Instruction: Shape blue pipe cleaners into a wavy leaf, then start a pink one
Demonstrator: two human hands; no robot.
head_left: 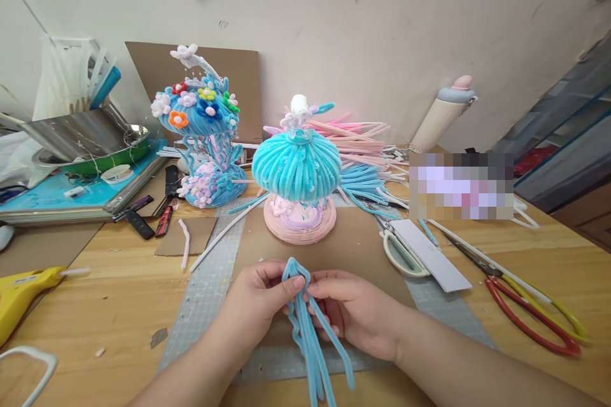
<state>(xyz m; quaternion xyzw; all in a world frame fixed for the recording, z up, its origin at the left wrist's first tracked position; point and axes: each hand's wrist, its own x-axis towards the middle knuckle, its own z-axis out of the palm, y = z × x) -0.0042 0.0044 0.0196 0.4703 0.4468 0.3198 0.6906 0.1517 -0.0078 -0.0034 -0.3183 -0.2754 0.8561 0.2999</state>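
A bundle of light blue pipe cleaners (312, 346) is held between my two hands, bent together at the top with the loose ends hanging toward me. My left hand (261, 296) pinches the bunch near its top, thumb across the front. On the other side, my right hand (356, 308) has its thumb and fingers closed around one strand at the bundle's right edge; some of its fingers are hidden behind the strands. Just beyond the hands stands a turquoise mushroom-shaped pipe cleaner piece (296, 168) on a round pink base (300, 234).
A flower-covered blue pipe cleaner piece (198, 114) stands at the back left. Scissors with red and yellow handles (534, 318) and green-handled scissors (405, 257) lie at right. A yellow glue gun (23, 296) is at left. Loose pink pipe cleaners (356, 140) lie behind.
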